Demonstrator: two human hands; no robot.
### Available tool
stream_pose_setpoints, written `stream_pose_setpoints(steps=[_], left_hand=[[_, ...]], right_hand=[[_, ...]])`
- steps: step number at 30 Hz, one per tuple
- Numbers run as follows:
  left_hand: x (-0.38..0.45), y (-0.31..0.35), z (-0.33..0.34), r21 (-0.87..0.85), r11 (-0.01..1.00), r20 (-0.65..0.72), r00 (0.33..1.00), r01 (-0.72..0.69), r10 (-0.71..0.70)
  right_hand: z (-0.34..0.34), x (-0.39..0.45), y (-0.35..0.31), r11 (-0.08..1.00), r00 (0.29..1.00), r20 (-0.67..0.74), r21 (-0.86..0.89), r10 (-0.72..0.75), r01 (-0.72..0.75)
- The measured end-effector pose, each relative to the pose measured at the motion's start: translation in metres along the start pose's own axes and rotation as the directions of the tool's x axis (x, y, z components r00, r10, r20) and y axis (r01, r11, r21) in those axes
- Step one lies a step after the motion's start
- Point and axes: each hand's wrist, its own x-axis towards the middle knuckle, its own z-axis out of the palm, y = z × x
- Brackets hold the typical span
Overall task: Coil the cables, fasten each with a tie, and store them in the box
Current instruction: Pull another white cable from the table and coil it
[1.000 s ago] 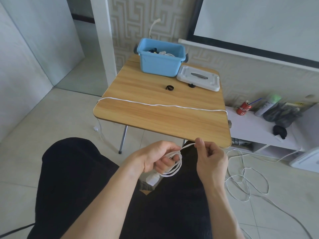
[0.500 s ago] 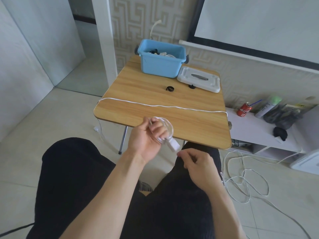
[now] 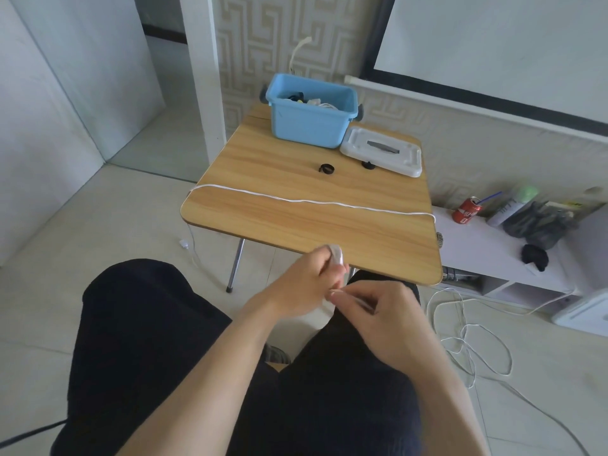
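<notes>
Both hands meet just in front of the near edge of the light wooden bench: the left hand grips the small coil and white plug of the thin white cable, and the right hand seems to pinch a strand, though blur hides the fingertips. Light, limp and springy by the look of it, the cable should be held across the gathered loops, never by the loose tail on the floor right of the bench. Half a second ago the hands were apart, left one raised over the bench; now they have closed together.
</notes>
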Motion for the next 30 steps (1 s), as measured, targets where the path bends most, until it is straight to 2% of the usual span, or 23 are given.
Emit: stream_pose_setpoints(steps=[2,3,5,7,10,12,14,16,19,20,21,23,26,28,30], left_hand=[[-0.002,0.002,0.001,0.000,0.996,0.178,0.980,0.089,-0.088],[-0.003,0.003,0.000,-0.058,0.988,0.261,0.958,0.143,-0.123],[-0.006,0.005,-0.003,-0.211,0.945,0.420,0.896,0.249,-0.143],[-0.007,0.005,-0.007,-0.275,0.899,0.541,0.828,0.341,-0.149],[-0.010,0.009,-0.012,-0.267,0.876,0.660,0.739,0.401,-0.137],[-0.012,0.012,-0.016,-0.327,0.879,0.666,0.744,0.348,-0.047],[-0.013,0.017,-0.020,-0.469,0.825,0.614,0.788,0.314,0.049],[-0.012,0.020,-0.025,-0.662,0.677,0.540,0.831,0.323,0.132],[-0.007,0.024,-0.031,-0.933,0.251,0.314,0.924,0.257,0.220],[-0.004,0.025,-0.034,-0.975,0.135,0.197,0.963,0.174,0.184],[-0.002,0.026,-0.036,-0.995,0.071,0.074,0.990,0.066,0.121],[0.001,0.027,-0.038,-0.992,0.018,-0.126,0.992,-0.126,-0.015],[0.002,0.020,-0.040,-0.966,-0.030,-0.247,0.954,-0.255,-0.171],[0.004,0.014,-0.042,-0.949,-0.019,-0.300,0.917,-0.316,-0.263],[0.007,0.007,-0.045,-0.927,0.055,-0.367,0.866,-0.372,-0.339]], right_hand=[[-0.011,-0.001,0.000,0.997,0.990,-0.136,0.075,0.042,-0.032],[-0.015,-0.001,0.001,0.992,0.980,-0.185,0.117,0.070,-0.049],[-0.020,0.000,0.004,0.981,0.959,-0.252,0.175,0.129,-0.085],[-0.020,0.003,0.008,0.967,0.941,-0.289,0.227,0.176,-0.112],[-0.016,0.006,0.014,0.949,0.926,-0.320,0.297,0.201,-0.103],[-0.013,0.008,0.017,0.942,0.929,-0.309,0.321,0.204,-0.100],[-0.009,0.010,0.018,0.957,0.951,-0.278,0.284,0.138,-0.055],[-0.003,0.010,0.015,0.968,0.965,-0.259,0.251,0.039,0.028],[0.001,0.011,0.017,0.961,0.978,-0.207,0.273,0.019,0.039],[0.003,0.011,0.019,0.966,0.986,-0.167,0.257,0.023,0.021],[0.005,0.011,0.021,0.972,0.992,-0.120,0.237,0.036,-0.006],[0.010,0.011,0.022,0.976,0.997,-0.035,0.213,0.063,-0.054],[0.014,0.008,0.020,0.978,0.998,0.022,0.198,0.062,-0.066],[0.014,0.007,0.020,0.982,0.995,0.087,0.178,0.042,-0.057],[0.012,0.006,0.020,0.997,0.980,0.197,0.057,0.038,-0.050]])
